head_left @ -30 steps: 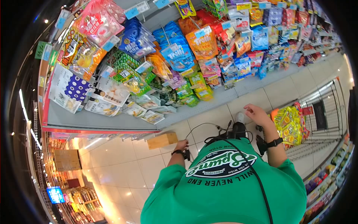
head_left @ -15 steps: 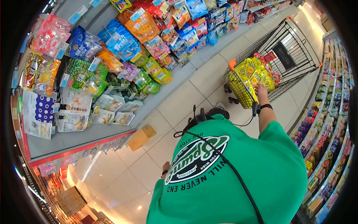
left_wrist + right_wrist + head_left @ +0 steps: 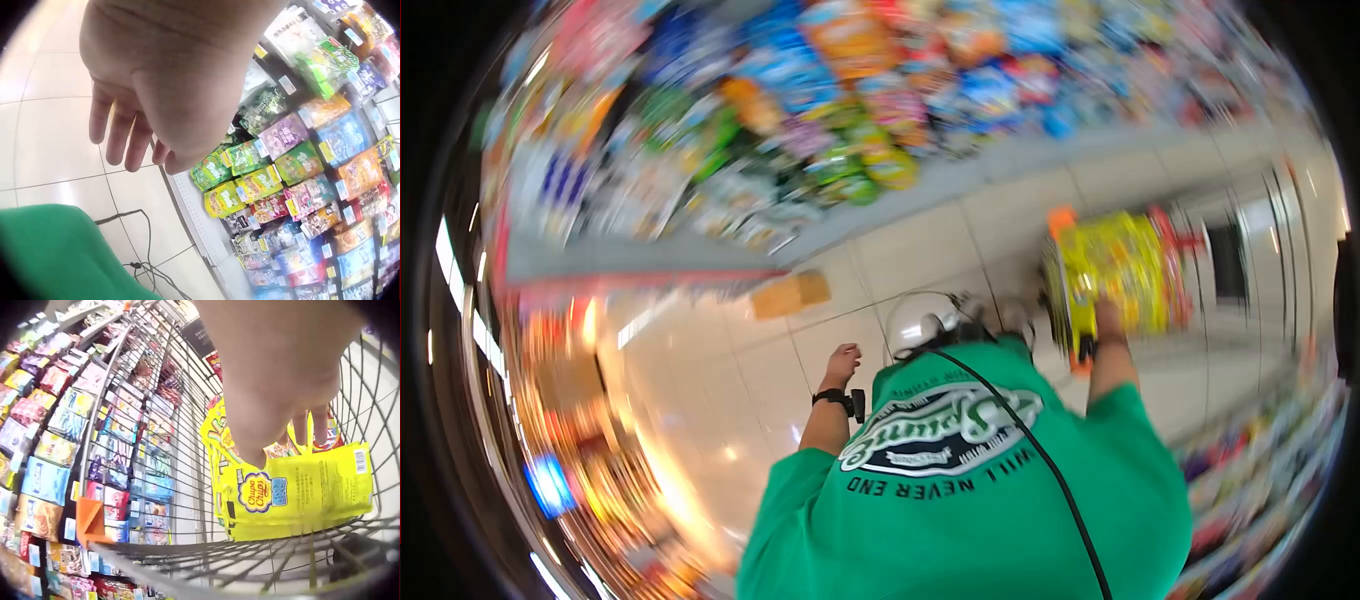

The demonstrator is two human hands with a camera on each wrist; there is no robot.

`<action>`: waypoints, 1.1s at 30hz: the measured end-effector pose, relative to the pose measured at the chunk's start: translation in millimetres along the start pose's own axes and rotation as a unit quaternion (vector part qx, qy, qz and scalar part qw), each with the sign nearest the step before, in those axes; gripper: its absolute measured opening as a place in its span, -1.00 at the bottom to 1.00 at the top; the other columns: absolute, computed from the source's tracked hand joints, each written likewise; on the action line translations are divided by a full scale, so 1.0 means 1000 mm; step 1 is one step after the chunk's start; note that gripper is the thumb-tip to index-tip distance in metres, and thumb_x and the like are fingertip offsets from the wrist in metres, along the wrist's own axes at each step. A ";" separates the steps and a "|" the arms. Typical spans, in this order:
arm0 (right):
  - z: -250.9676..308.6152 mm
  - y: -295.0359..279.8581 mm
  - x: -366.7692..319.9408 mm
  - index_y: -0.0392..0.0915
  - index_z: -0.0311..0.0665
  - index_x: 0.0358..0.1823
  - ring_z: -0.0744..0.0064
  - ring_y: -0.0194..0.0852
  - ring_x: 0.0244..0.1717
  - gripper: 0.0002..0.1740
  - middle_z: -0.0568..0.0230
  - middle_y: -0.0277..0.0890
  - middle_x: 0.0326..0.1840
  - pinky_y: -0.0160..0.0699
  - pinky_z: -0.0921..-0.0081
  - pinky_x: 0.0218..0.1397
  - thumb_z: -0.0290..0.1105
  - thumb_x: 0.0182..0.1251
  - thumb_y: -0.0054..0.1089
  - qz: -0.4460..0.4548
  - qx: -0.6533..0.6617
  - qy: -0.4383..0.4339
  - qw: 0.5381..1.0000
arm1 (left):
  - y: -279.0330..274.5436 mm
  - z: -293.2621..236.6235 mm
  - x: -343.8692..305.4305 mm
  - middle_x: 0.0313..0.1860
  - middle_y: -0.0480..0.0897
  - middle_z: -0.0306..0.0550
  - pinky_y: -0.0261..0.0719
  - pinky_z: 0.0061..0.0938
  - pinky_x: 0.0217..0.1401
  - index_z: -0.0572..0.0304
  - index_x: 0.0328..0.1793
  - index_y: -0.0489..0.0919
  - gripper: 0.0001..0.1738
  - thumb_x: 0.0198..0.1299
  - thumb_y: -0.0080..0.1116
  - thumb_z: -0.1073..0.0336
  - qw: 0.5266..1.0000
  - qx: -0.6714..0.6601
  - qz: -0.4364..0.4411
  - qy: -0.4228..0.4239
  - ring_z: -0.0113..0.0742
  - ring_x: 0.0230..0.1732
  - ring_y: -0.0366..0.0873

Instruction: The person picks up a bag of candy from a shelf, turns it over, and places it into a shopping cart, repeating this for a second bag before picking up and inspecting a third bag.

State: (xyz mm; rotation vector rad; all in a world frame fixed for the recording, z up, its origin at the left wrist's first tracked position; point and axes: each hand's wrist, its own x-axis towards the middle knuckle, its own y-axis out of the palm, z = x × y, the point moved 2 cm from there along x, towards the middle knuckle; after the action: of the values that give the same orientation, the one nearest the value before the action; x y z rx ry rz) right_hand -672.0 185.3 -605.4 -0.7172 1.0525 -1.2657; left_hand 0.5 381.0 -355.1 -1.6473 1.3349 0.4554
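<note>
In the head view my right hand reaches down into a wire shopping cart with several bright yellow candy bags. Up close in the right wrist view, thumb and fingers of the right hand pinch the top of a yellow Chupa Chups candy bag. Other yellow bags lie behind it, and part of the grip is hidden. My left hand hangs loose beside the body, holding nothing, its fingers relaxed.
Shelves of hanging candy bags run along one side, with a grey base ledge. A wooden block sits on the tiled floor. Another stocked shelf stands at the right. Dark cables trail near the body.
My right hand has moved from above the floor beside the cart into it, onto the yellow candy bags. The head view swung away and partly back. My left hand has come forward.
</note>
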 end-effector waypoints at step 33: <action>0.069 -0.022 0.092 0.31 -0.21 0.30 0.15 0.25 0.34 -0.39 0.09 0.35 0.30 0.25 0.26 0.35 -0.01 0.33 -0.05 0.462 -0.403 -0.229 0.756 | 0.052 0.075 -0.116 -0.08 0.65 0.09 0.51 -0.20 0.05 0.18 -0.07 0.64 -0.61 0.02 0.12 0.13 0.990 0.020 -0.137 -0.004 0.05 -0.02 0.57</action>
State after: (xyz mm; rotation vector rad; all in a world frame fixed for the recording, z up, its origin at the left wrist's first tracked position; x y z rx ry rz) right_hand -619.8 83.4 -580.1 -0.8942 1.2674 0.2832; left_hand -66.1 509.4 -326.3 -1.7613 1.0840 0.2698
